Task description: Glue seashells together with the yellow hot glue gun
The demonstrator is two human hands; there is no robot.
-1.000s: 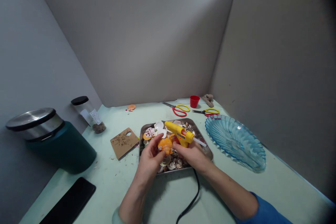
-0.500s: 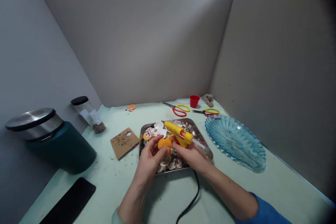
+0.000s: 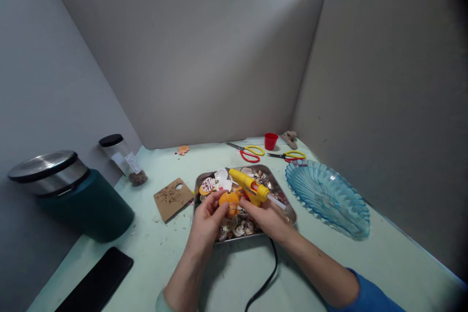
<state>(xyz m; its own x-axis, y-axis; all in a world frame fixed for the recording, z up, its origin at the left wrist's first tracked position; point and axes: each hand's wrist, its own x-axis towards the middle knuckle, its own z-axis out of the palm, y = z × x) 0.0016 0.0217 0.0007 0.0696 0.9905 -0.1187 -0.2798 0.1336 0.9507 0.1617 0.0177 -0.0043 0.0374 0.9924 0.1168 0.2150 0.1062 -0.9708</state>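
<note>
Two items are held over the tray (image 3: pixel 291 215): orange shell (image 3: pixel 229 201) pinched in half-curled left hand (image 3: pixel 207 217), glue gun (image 3: pixel 251 186) gripped in right hand (image 3: pixel 268 219), nozzle (image 3: pixel 227 169) aimed away, likely for safety.

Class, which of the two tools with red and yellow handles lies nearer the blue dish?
The tool just in front of the red cup, its handles close to the blue dish. The other tool lies further left.
</note>
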